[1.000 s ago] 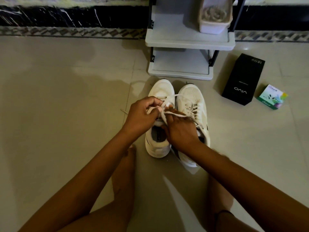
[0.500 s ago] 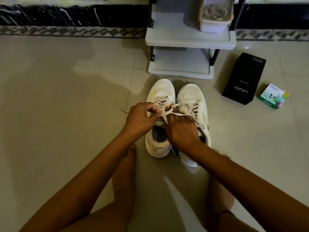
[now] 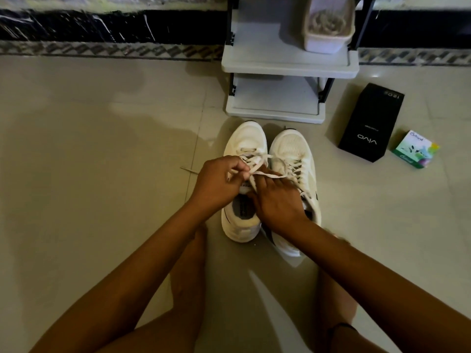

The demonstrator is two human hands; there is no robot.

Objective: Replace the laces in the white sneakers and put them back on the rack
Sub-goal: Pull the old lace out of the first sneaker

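Head view: white sneakers point(image 3: 290, 149) side by side on floor point(image 3: 102, 174), toes just short of rack point(image 3: 288, 64). Left hand point(image 3: 216, 182) pinches lace point(image 3: 266, 175) in curled fingers point(image 3: 239, 169) above one sneaker. Right hand point(image 3: 276, 202), fingers bent, grips same lace alongside. Black box point(image 3: 370, 123) and green box point(image 3: 415, 149) lie right of rack.

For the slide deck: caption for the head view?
The left hand and right hand grip the white lace over the left sneaker, right sneaker beside it, before a shoe rack.
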